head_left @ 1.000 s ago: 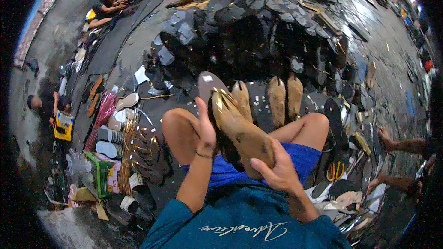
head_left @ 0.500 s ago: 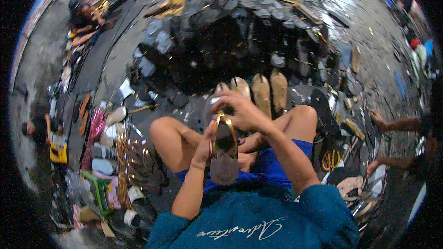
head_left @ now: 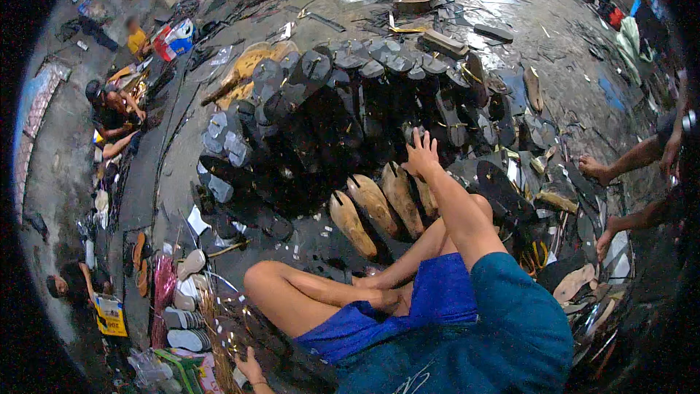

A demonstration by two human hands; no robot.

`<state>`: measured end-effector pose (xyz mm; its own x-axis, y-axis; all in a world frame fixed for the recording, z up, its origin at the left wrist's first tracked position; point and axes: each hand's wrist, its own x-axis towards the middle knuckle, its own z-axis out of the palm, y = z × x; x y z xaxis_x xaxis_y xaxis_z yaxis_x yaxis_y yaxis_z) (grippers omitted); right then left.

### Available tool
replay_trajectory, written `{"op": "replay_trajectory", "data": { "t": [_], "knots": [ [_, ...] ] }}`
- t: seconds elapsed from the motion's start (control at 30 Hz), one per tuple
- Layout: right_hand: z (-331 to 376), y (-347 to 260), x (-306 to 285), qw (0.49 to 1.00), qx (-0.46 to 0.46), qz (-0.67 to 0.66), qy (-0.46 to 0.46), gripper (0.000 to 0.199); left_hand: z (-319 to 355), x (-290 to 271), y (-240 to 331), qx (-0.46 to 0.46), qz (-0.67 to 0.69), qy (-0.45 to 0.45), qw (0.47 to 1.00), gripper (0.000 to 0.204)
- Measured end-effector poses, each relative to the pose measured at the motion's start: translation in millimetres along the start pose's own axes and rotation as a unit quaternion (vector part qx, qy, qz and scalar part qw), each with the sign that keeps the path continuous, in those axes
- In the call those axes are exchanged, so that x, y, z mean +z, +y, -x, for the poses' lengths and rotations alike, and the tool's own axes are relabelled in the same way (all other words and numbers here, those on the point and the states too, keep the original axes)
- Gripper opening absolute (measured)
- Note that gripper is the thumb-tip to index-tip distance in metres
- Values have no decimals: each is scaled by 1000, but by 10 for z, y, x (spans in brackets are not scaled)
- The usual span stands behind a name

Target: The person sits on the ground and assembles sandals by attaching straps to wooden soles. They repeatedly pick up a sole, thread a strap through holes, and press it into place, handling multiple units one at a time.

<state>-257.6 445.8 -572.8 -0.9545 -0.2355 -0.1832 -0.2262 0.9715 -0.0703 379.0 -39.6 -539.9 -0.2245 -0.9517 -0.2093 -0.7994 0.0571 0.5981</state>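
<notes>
Left hand point(head_left: 252, 369) by straps point(head_left: 232, 328), right hand point(head_left: 421, 155) by sandals point(head_left: 451, 118) (lasts point(head_left: 373, 206) beside).

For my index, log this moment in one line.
left hand: near brown strips, contact unclear; right hand: spread, by dark sandals; wooden lasts: near right hand

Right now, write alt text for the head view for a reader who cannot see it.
The right hand, spread open, is stretched toward a dense cluster of dark sandals, beside four wooden foot forms. The left hand is low at the left, near dark pieces with gold glints.
</notes>
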Motion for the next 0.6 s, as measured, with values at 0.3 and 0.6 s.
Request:
{"op": "replay_trajectory", "data": {
  "t": [0.3,0.6],
  "knots": [
    [1599,122,-768,835,46,-516,188,52,1556,394,2748,293,176,-49,938,47],
    [3563,-843,-779,566,-23,-800,-196,44,2108,915,3877,173,333,-407,833,57]
  ]
}}
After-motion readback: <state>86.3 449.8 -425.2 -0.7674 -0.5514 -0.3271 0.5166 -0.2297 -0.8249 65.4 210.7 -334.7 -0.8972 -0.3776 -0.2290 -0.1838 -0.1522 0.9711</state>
